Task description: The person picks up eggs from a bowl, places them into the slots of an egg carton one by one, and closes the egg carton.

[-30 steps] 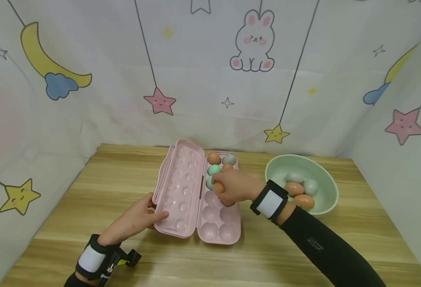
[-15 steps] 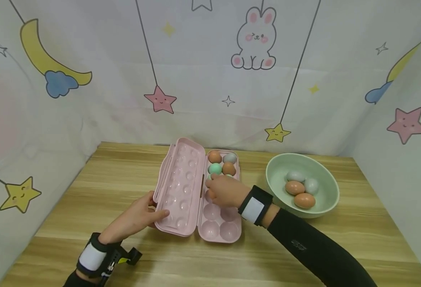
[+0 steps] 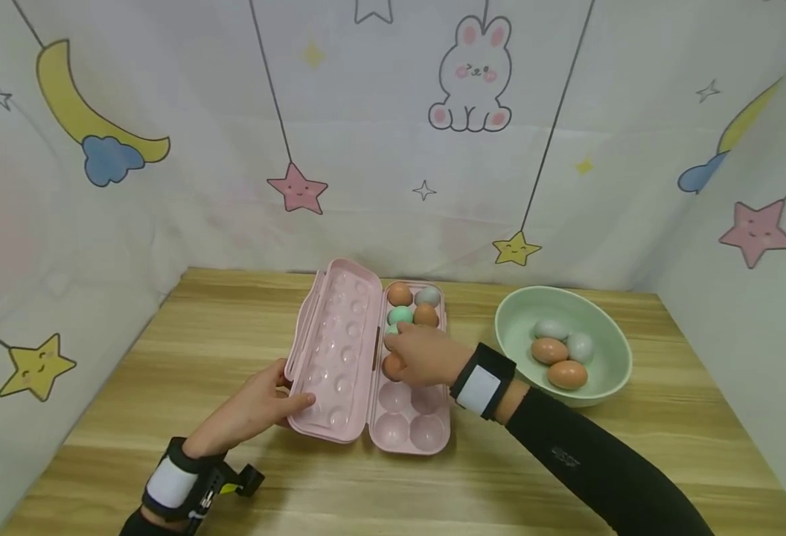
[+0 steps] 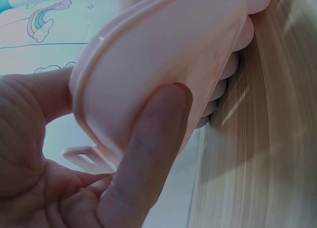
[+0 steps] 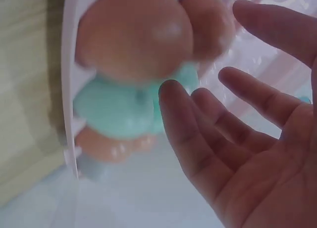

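Observation:
A pink plastic egg carton (image 3: 409, 439) lies opened out on the wooden table. Its raised lid (image 3: 339, 335) is gripped at the near left corner by my left hand (image 3: 259, 406), thumb on one side and fingers on the other. Brown, green and grey eggs fill the far cups. My right hand (image 3: 429, 356) hovers over the carton's middle, fingers spread and holding nothing in the right wrist view. Close by it, a brown egg (image 3: 393, 367) sits in a left-column cup. Another brown egg (image 5: 136, 37) shows beside it in the right wrist view. My right hand covers some cups from above.
To the right of the carton stands a pale green bowl (image 3: 610, 372) with grey and brown eggs (image 3: 568, 374) in it. A white cloth (image 3: 393, 231) printed with stars and a rabbit hangs behind the table.
My right hand has lowered a brown egg into a left-column cup and let go of it. The left hand has stayed on the lid.

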A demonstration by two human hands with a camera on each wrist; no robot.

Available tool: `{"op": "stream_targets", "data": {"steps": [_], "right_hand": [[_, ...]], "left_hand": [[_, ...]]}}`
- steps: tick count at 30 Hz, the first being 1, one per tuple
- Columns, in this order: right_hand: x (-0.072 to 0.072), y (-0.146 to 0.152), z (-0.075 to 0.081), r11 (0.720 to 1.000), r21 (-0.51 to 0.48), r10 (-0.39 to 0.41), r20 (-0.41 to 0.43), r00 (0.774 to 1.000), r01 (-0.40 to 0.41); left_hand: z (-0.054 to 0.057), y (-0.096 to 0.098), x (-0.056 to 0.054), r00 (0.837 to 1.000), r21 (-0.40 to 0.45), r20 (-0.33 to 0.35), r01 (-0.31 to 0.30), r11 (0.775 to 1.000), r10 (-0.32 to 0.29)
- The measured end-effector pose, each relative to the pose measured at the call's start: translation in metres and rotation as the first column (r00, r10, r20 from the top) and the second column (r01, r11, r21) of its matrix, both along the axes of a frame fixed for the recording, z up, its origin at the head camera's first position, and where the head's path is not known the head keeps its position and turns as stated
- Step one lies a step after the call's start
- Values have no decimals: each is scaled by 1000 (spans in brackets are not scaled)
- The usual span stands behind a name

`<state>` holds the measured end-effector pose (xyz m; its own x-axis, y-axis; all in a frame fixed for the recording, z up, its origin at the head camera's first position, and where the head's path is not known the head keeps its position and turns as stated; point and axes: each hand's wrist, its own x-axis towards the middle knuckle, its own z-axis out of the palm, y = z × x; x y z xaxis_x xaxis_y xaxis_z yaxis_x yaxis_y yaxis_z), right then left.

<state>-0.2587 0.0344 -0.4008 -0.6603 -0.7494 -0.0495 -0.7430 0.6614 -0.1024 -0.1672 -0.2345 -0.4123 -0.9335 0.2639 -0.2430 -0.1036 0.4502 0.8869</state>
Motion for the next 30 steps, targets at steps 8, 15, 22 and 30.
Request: {"op": "stream_targets", "data": {"steps": [8,15,22,30], "right_hand": [[-21,56,41,995,23,-101,78,992,100],[-45,130,53,965,190,-213,155,965,182],[-55,177,49,920,296,-342,287,895,257],[-55,190,29,916,291,-364,307,879,277]], "left_hand": [[-1,-3,2,1000,24,-6,8,1000,-7],[-1,-1,2,1000,13,1,1,1000,-1],[-2,0,1,1000,9,-4,4,1000,-4],[-3,0,0,1000,22,-2,10,1000,-10]]}}
